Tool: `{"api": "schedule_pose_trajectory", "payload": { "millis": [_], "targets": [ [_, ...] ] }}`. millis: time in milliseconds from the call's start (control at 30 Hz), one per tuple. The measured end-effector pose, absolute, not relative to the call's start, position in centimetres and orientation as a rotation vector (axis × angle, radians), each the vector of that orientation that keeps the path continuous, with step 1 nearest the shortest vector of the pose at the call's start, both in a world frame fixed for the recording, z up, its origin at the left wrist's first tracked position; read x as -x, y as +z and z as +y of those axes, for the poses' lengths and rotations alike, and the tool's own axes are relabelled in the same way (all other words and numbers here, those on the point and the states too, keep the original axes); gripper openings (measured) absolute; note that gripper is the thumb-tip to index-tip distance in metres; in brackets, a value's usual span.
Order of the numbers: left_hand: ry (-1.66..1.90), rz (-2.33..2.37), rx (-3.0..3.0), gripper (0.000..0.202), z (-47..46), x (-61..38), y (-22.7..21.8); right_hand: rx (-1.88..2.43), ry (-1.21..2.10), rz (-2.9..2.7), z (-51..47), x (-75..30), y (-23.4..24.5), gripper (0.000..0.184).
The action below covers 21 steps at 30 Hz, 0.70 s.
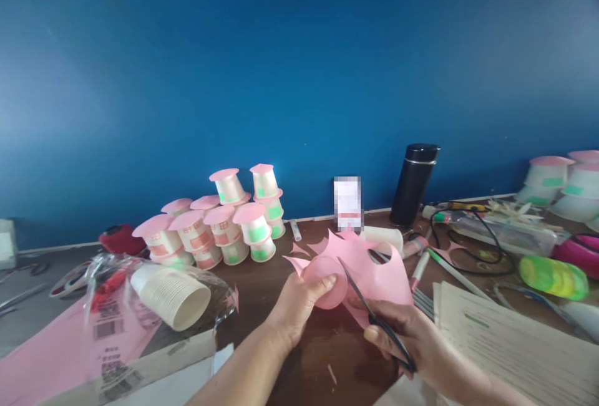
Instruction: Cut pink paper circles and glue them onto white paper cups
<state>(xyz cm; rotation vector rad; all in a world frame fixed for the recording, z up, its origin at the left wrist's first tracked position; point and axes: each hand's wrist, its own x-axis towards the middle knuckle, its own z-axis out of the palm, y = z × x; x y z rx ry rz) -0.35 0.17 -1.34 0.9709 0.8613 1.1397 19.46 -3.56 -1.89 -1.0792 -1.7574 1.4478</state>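
Note:
My left hand (299,309) pinches a round piece of pink paper (321,265), thumb on top and fingers beneath. In my right hand (412,331) is a pair of black-handled scissors (354,286), its blades lying along the circle's right edge. A larger pink sheet (386,275) with a round hole and jagged edges spreads to the right of the circle. Whether it still joins the circle, I cannot tell. Pointed pink paper scraps (299,249) lie just beyond my left hand.
Paper-cup houses with pink roofs (224,225) are stacked at the back left. Nested paper cups (173,294) lie in a clear plastic bag. A black flask (414,184) stands by the blue wall. To the right are printed sheets (505,343), markers, a cable and a yellow-green bottle (552,278).

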Motion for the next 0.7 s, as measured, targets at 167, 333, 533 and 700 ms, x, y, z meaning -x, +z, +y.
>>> {"api": "schedule_pose_trajectory", "payload": {
  "millis": [167, 333, 533, 700],
  "targets": [
    [1.106, 0.863, -0.975, 0.044, 0.26, 0.45, -1.48, 1.104, 1.447, -1.729, -3.60, -19.43, -1.69, 0.038],
    [1.093, 0.874, -0.973, 0.043, 0.32, 0.54, -1.68, 1.119, 1.461, -1.675, -3.70, -19.43, -1.51, 0.043],
    [1.096, 0.846, -0.974, 0.043, 0.33, 0.53, -1.48, 1.127, 1.442, -1.664, -3.77, -19.39, -1.27, 0.044],
    [1.083, 0.841, -0.960, 0.040, 0.26, 0.57, -1.09, 1.137, 1.451, -1.635, -3.78, -19.39, -1.27, 0.042]
  ]
}}
